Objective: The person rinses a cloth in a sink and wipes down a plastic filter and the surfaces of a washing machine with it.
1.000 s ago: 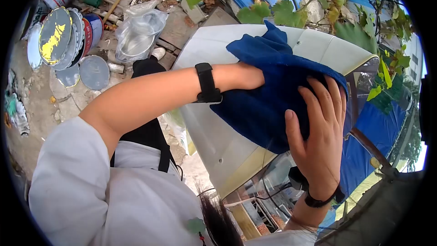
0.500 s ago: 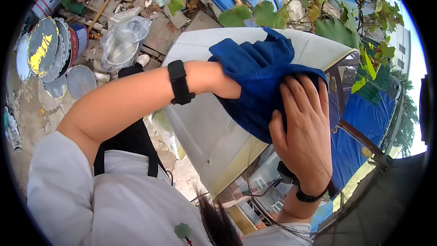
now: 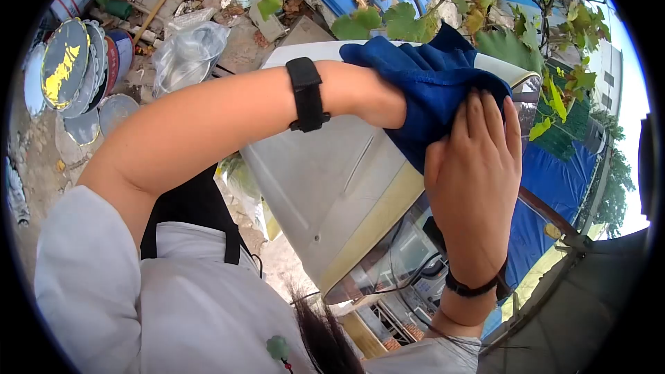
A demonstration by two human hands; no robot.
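A dark blue cloth (image 3: pixel 429 69) lies bunched over the upper right corner of a pale, flat panel (image 3: pixel 315 180) with a yellowish edge. My left hand (image 3: pixel 385 102) reaches into the cloth from the left; its fingers are hidden beneath the folds. On the cloth's right part rests my right hand (image 3: pixel 481 145), back up, with the fingers stretched out and the thumb a little apart. The fingertips touch the cloth near the panel's corner.
Round metal lids (image 3: pixel 66 66), a clear plastic bag (image 3: pixel 190 55) and rubble lie on the ground at upper left. Vine leaves (image 3: pixel 409 22) hang along the panel's far edge. A blue tarp (image 3: pixel 547 201) is at the right.
Both hands and the cloth have moved to the right, and the cloth is now bunched nearer the panel's corner. More of the panel's surface shows behind them.
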